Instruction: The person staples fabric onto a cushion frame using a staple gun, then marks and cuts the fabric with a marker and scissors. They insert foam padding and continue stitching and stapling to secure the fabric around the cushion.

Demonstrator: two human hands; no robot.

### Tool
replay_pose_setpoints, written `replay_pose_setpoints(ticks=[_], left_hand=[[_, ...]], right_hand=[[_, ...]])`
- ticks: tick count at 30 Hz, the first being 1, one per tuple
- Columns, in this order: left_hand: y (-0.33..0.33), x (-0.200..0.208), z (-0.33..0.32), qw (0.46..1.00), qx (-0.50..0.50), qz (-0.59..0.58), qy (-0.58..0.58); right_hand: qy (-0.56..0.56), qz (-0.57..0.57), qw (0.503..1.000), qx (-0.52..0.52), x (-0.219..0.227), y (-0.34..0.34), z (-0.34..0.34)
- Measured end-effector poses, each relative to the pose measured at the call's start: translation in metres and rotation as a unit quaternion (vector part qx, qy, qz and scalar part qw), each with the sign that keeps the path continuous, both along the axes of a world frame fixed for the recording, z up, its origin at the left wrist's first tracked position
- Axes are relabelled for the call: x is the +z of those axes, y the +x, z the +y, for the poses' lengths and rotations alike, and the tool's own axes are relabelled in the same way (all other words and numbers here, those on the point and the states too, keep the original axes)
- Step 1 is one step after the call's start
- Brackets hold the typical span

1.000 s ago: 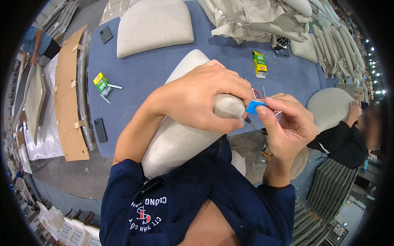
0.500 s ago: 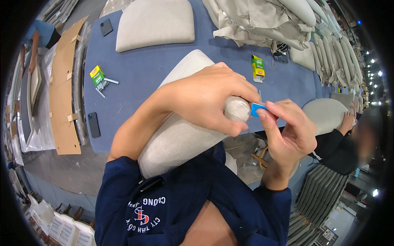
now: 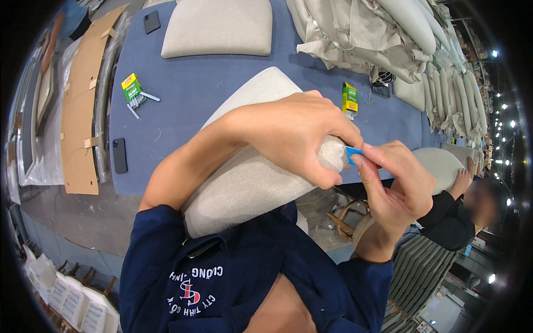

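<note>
A beige fabric-covered cushion (image 3: 244, 186) stands tilted against my body and the table's front edge. My left hand (image 3: 294, 130) reaches over it, thumb and fingers curled round its rounded corner, squeezing the cloth. Between thumb and forefinger my right hand (image 3: 400, 183) pinches a small flat blue piece (image 3: 352, 154), whose kind I cannot make out. The piece's edge touches or nearly touches the gripped corner; which of these, I cannot tell.
On the blue table (image 3: 183, 105) lie another beige cushion (image 3: 216, 28), two phones, two green-yellow boxes, one (image 3: 350, 99) at right, and loose staple strips (image 3: 145, 99). A heap of beige covers (image 3: 361, 33) rises at far right. A co-worker (image 3: 455, 216) sits at right with a cushion.
The blue piece has turned and now shows narrower at the cushion's corner. Both hands and the corner sit slightly further right in the picture, and the view has shifted a little.
</note>
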State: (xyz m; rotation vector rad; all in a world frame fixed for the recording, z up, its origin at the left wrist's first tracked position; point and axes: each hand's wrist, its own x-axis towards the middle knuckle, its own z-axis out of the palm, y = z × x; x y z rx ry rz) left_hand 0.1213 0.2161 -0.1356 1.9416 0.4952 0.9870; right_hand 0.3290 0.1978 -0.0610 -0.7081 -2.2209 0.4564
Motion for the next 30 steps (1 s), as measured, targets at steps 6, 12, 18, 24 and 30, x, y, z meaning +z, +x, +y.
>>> replay_pose_setpoints(ticks=[6,12,18,24,30], left_hand=[[-0.002,0.0,0.001,0.999,0.023,0.019,0.032],[0.0,-0.002,0.003,1.0,0.005,-0.014,0.021],[-0.003,0.001,0.003,1.0,0.01,0.02,0.016],[-0.004,0.003,0.001,0.999,0.016,0.044,0.026],[-0.003,0.003,-0.002,0.998,0.031,0.048,0.023]], right_hand=[[0.022,-0.025,0.999,0.0,0.004,-0.005,0.002],[0.031,-0.061,0.997,0.025,0.01,-0.004,0.006],[0.031,-0.074,0.997,0.021,0.012,-0.007,0.008],[0.019,-0.087,0.996,0.005,0.016,-0.006,0.005],[0.003,-0.038,0.999,0.004,0.007,-0.003,0.008]])
